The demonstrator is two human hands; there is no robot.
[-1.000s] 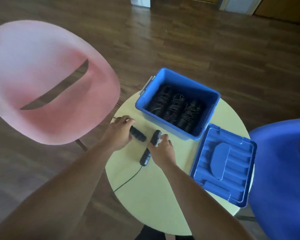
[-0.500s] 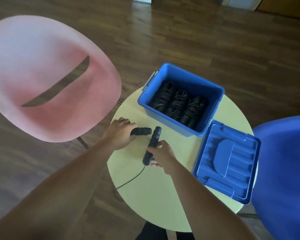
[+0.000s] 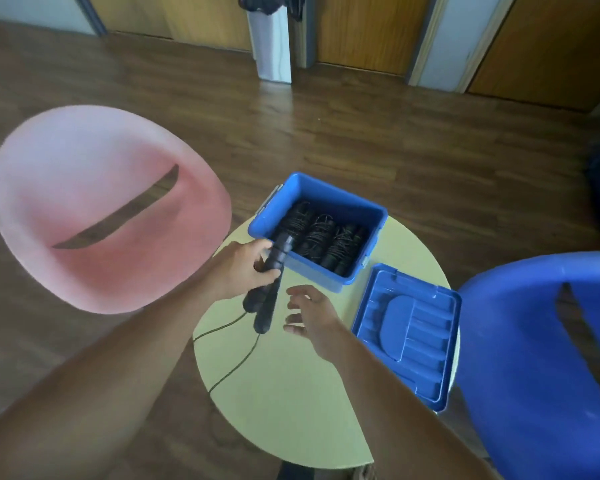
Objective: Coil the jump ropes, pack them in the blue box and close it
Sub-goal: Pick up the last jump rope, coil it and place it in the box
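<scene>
Your left hand [image 3: 243, 268] grips both jump rope handles [image 3: 265, 306] bunched together, at the blue box's [image 3: 333, 199] near-left corner. The long axis runs from you toward the box. Top ends point over its rim, bottom ends point back at you, and the cord [image 3: 236, 355] trails away from the box. Your right hand [image 3: 312, 317] hovers just in front of the box, fingers spread, holding nothing. Coiled ropes [image 3: 323, 237] lie inside the box. The lid [image 3: 406, 334] lies flat, front-right of it.
</scene>
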